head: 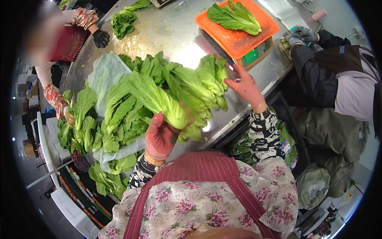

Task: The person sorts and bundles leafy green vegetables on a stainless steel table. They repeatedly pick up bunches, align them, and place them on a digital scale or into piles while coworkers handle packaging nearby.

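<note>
My left hand [162, 136], in a pink-red glove, holds a head of leafy mustard greens [159, 97] by its pale base, the leaves pointing up and left. My right hand [246, 85], in a pink glove, has its fingers spread beside the right end of a pile of leafy greens [194, 86] and holds nothing. More greens [116, 119] lie to the left, around thin translucent plastic [106, 77]. Beyond my right hand, an orange tray [238, 44] rests on a digital scale [258, 53] with a lit green display. One head of greens [235, 18] lies in the tray.
At the left, a co-worker's gloved hand [70, 116] touches the greens; the other, black-gloved hand [101, 38] rests at the metal table's [161, 27] edge. Another co-worker's gray-gloved hands [298, 35] are at the right. Below the table, a dark crate [298, 131] holds bagged greens [286, 143].
</note>
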The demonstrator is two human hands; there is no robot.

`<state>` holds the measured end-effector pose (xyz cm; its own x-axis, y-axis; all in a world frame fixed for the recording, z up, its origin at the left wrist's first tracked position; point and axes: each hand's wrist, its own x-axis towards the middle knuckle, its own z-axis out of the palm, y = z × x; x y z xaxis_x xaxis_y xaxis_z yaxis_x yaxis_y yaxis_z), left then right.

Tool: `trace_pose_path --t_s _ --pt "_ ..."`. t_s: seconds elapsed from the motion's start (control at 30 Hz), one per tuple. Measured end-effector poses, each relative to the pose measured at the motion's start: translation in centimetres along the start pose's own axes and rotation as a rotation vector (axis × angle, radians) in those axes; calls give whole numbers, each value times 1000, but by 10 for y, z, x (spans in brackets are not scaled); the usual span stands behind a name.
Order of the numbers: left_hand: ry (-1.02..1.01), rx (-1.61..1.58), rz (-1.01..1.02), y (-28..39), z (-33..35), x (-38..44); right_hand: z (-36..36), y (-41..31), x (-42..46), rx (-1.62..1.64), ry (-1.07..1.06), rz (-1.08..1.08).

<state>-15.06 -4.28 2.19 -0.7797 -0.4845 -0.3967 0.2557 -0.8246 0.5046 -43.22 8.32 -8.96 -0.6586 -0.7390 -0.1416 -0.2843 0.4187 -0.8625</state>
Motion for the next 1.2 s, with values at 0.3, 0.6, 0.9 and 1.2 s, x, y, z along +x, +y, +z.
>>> trace_pose_path --t_s 0.3,0.6,0.9,1.2 --pt "-14 35 -49 -9 -7 5 52 26 20 -195 166 72" --pt "-60 308 -49 -24 -15 24 51 -17 -6 -75 -172 -158" --pt "81 -9 -140 -36 -32 34 39 11 13 140 -320 -12" --pt "70 -25 -222 -38 -20 36 57 -1 12 351 -184 -42"
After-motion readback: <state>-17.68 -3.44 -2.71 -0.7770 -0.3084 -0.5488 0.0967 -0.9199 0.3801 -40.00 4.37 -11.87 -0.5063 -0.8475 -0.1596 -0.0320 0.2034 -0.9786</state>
